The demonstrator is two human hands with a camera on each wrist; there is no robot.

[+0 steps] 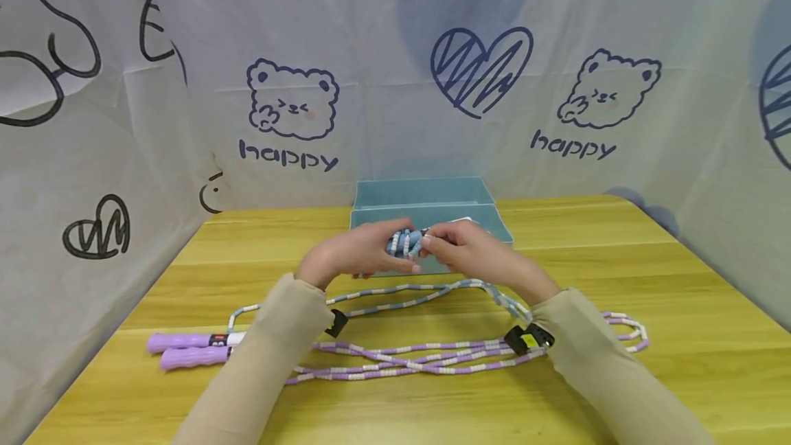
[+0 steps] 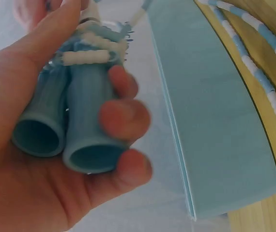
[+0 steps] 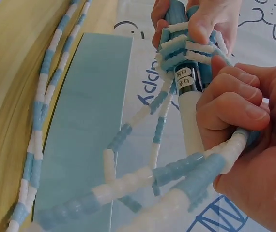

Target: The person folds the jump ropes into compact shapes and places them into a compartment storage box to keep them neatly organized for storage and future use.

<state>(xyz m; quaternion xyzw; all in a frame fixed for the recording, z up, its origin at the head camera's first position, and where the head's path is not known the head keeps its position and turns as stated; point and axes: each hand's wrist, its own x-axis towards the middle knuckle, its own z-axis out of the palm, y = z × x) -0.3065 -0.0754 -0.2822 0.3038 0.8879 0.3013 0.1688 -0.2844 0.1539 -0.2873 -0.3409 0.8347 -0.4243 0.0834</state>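
Observation:
The two blue handles [image 2: 92, 113] of a beaded jump rope lie side by side in my left hand [image 1: 355, 249], gripped by its curled fingers. Turns of blue-and-white beaded cord [image 3: 176, 50] wrap around the handles. Close on the right, my right hand [image 1: 476, 250] pinches strands of the same cord [image 3: 196, 174], which trail away from the fingers. White shafts with a labelled dark band [image 3: 184, 77] show between the hands in the right wrist view. More blue-and-white cord [image 1: 395, 287] lies looped on the table below.
Behind the hands stands a light blue box [image 1: 426, 192], partly hidden by them. A purple-and-white beaded jump rope [image 1: 432, 362] stretches across the front of the wooden table [image 1: 395, 417], its purple handles [image 1: 194, 357] at the left. Printed cloth [image 1: 383, 108] hangs behind.

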